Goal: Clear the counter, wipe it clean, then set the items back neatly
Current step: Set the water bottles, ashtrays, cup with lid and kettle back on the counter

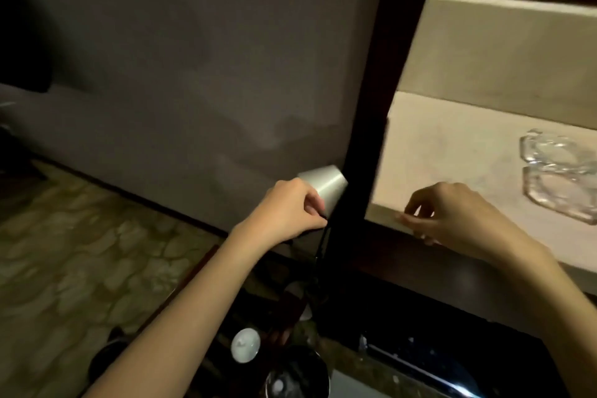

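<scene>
Fingers (315, 203) of the left hand (287, 210) are curled tight, pinching the rim of a silvery cup (324, 186) that is held up, tilted with its base pointing up and to the right, right against the dark wooden post (365, 126), and a thin black cord (319, 245) dangles down from that same grip. Over on the other side, the right hand (452, 213) hovers at the front edge of the pale surface (445, 155), its fingers (408, 220) loosely bent and holding nothing, tips pointing left just above the edge; whether they actually touch it, I cannot tell. Biggest thing in view is the grey wall (177, 58) filling the left and centre, then the patterned stone floor (71, 242) below it on the left. Next comes the surface itself, set in a lit recess to the right of the post, with a beige back panel (504, 52) rising behind it. On that surface, well to the right of the hand, sit two clear glass ashtrays (555, 171), one just in front of the other and touching or nearly so. Down low, between the forearms, it is dim: a small white lidded pot (245, 344), a round dark vessel (297, 375) beside it, and some reddish-brown item (290, 300) above them that is too murky to make out. A bright metal strip (416, 365) glints at bottom right.
</scene>
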`<state>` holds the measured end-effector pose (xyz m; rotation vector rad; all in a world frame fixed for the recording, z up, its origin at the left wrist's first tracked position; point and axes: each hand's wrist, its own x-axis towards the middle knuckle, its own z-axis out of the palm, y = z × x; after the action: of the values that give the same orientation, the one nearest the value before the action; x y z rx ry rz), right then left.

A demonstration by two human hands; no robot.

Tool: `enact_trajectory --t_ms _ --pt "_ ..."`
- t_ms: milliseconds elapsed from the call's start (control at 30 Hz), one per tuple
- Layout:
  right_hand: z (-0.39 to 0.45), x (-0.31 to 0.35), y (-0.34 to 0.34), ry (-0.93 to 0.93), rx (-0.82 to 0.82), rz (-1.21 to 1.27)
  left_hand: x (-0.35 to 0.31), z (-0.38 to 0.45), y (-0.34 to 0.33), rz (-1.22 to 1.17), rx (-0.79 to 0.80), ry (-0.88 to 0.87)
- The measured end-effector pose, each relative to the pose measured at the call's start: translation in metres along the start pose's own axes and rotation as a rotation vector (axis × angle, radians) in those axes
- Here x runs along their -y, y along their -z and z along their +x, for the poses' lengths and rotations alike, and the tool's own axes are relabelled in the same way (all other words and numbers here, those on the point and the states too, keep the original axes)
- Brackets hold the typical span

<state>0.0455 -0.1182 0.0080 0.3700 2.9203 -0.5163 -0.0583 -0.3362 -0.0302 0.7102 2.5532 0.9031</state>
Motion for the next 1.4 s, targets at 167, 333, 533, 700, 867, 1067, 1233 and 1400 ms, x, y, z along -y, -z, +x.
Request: enact_trajectory --t_ms 167,333,533,700,867,1067,1233,1400 --pt "0.000 0.080 -0.072 0.106 0.074 -0.060 0.094 -0.055 0.024 0.089 0.030 0.170" --pt "0.015 0.129 -0.165 0.098 0.298 0.019 0.195 -0.091 0.020 0.113 0.053 0.343" --pt "0.045 0.155 -0.287 0.059 0.425 0.018 0.308 -0.111 -0.026 0.165 0.109 0.530" --pt "0.076 0.155 -0.383 0.054 0.469 -0.003 0.386 -0.103 -0.080 0.169 0.130 0.626" --pt "0.100 0.143 -0.470 0.002 0.532 -0.022 0.446 -0.088 -0.131 0.134 0.118 0.729" --pt "0.115 0.121 -0.541 -0.027 0.601 -0.035 0.498 -0.073 -0.188 0.039 0.167 0.889" --pt "0.125 0.108 -0.575 -0.033 0.605 -0.062 0.528 -0.069 -0.223 -0.134 0.150 1.036" --pt "0.135 0.096 -0.593 -0.020 0.588 -0.077 0.555 -0.063 -0.246 -0.429 -0.058 1.111"
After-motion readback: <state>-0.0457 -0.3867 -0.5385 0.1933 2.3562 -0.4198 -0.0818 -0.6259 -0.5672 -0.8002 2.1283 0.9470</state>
